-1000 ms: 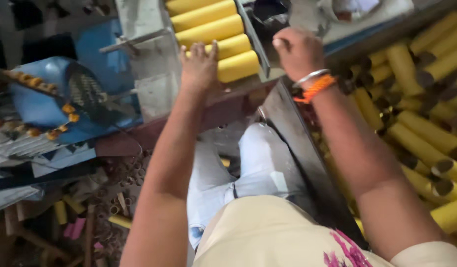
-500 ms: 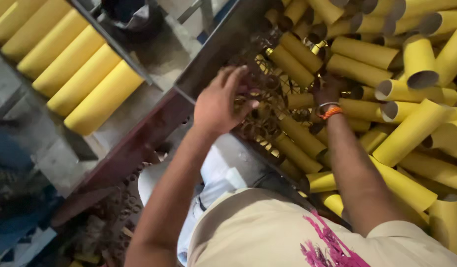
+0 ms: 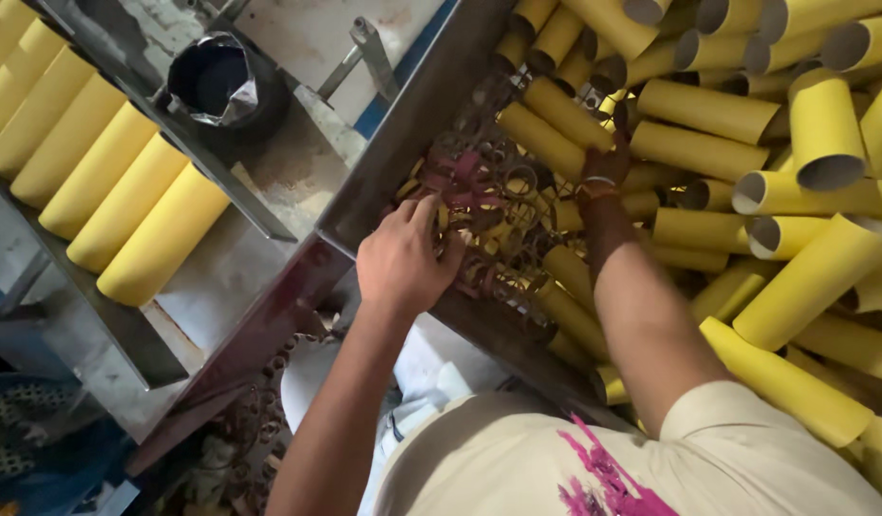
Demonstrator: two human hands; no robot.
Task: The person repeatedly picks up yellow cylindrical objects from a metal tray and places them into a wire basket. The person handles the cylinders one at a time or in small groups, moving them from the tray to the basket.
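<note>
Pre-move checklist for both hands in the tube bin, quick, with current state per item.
1. Left hand on the pile of cut rings: ok, fingers rest on the rings at the bin's near corner.
2. Right hand on a tube: cannot tell, it reaches in among the yellow tubes and the grip is hidden.
3. Bin edge free of both forearms: ok, the arms pass above it.
4. Loose tubes steady: not ok, they lie heaped at mixed angles, some leaning on others.
5. Tray row of tubes in line: ok, side by side, parallel.
6. Dark cup out of reach path: ok, it sits outside the bin.
</note>
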